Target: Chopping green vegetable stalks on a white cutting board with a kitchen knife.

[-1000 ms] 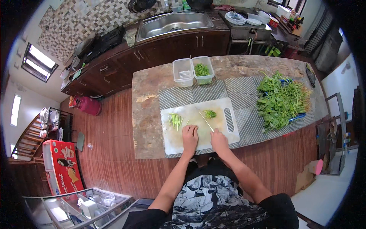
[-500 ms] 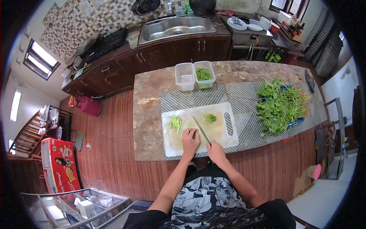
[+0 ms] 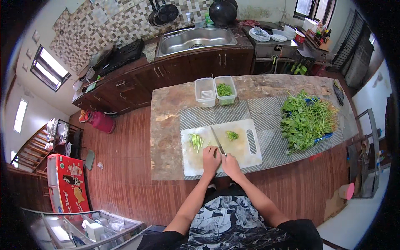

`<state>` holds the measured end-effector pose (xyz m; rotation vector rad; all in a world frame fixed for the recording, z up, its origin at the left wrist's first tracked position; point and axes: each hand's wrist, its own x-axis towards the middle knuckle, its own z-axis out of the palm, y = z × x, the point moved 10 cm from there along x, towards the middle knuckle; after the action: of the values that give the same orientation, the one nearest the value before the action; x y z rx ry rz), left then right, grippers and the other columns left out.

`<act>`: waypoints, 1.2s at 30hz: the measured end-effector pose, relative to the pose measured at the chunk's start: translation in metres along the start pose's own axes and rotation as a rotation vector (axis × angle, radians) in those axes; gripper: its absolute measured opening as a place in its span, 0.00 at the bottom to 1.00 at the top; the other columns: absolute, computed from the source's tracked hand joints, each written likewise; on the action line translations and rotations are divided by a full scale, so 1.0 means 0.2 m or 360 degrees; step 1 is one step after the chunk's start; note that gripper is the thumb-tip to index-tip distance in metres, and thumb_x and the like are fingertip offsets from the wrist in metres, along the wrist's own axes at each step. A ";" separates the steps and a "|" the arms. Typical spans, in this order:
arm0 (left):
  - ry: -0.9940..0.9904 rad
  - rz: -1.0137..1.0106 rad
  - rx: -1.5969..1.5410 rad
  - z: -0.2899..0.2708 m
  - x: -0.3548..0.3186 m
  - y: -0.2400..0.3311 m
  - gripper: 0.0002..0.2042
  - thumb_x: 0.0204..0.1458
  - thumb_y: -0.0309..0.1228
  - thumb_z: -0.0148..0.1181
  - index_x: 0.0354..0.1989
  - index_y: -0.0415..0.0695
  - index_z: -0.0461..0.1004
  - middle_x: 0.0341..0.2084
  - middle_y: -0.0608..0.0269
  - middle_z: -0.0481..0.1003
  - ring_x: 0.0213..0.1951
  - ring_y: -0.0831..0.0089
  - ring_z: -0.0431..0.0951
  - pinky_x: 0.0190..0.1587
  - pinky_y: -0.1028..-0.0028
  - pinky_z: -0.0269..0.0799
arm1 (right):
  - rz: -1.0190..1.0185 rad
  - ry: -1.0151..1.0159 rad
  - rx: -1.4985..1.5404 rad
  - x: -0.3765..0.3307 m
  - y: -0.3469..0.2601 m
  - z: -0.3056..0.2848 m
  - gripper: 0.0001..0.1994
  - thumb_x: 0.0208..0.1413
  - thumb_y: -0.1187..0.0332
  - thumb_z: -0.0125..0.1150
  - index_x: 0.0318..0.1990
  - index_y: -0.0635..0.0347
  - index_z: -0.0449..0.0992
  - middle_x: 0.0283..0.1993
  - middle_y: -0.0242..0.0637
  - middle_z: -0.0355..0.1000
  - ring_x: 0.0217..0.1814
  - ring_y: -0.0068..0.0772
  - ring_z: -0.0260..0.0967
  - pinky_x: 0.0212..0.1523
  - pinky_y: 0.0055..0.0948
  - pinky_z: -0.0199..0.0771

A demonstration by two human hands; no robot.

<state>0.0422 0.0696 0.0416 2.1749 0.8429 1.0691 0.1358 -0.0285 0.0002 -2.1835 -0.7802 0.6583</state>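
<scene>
A white cutting board point(image 3: 246, 156) lies at the table's front edge. My right hand point(image 3: 230, 164) grips the handle of a knife point(image 3: 217, 138), its blade pointing away from me and slightly left. Close on the blade's left side, my left hand point(image 3: 211, 159) rests on the board with fingers bent together; whatever they press on is hidden beneath them. Left of the blade lie several cut green stems point(image 3: 195, 142), spread side by side. A small heap of chopped greens point(image 3: 232, 135) sits to its right, near the board's handle slot.
Behind the board stand two clear plastic containers, a left one point(image 3: 205, 100) and a right one point(image 3: 227, 101) with chopped greens inside. A large pile of leafy greens point(image 3: 306, 121) covers the table's right part, over something blue. Beyond the table is a counter with a sink point(image 3: 196, 39).
The knife has swung left and now stands right against my left hand. My right hand has moved closer to the left one. The whole view has shifted a little.
</scene>
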 end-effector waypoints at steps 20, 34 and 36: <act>0.0061 0.0016 -0.0048 -0.03 0.01 0.02 0.07 0.47 0.19 0.62 0.35 0.40 0.77 0.33 0.55 0.74 0.39 0.55 0.74 0.43 0.62 0.71 | -0.0279 0.0030 -0.0425 0.17 0.05 -0.56 0.18 0.70 0.56 0.45 0.39 0.64 0.72 0.32 0.59 0.75 0.39 0.67 0.72 0.41 0.58 0.69; 0.0037 -0.0022 -0.0120 -0.04 0.01 0.01 0.07 0.47 0.19 0.61 0.35 0.40 0.77 0.34 0.53 0.74 0.39 0.52 0.73 0.43 0.60 0.71 | -0.0705 -0.0070 -0.1182 0.46 0.08 -0.80 0.16 0.65 0.53 0.51 0.40 0.54 0.79 0.36 0.45 0.77 0.43 0.55 0.74 0.46 0.53 0.67; 0.0042 -0.0017 -0.0112 -0.04 0.01 0.01 0.07 0.47 0.19 0.61 0.35 0.40 0.77 0.34 0.53 0.74 0.39 0.52 0.73 0.43 0.60 0.71 | -0.0724 -0.0051 -0.1125 0.43 0.06 -0.82 0.16 0.65 0.54 0.51 0.40 0.55 0.79 0.36 0.47 0.77 0.43 0.56 0.74 0.45 0.52 0.68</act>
<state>0.0369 0.0716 0.0477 2.1002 0.8152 1.1079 0.3044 -0.0493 0.0734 -2.4540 -1.6552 0.1886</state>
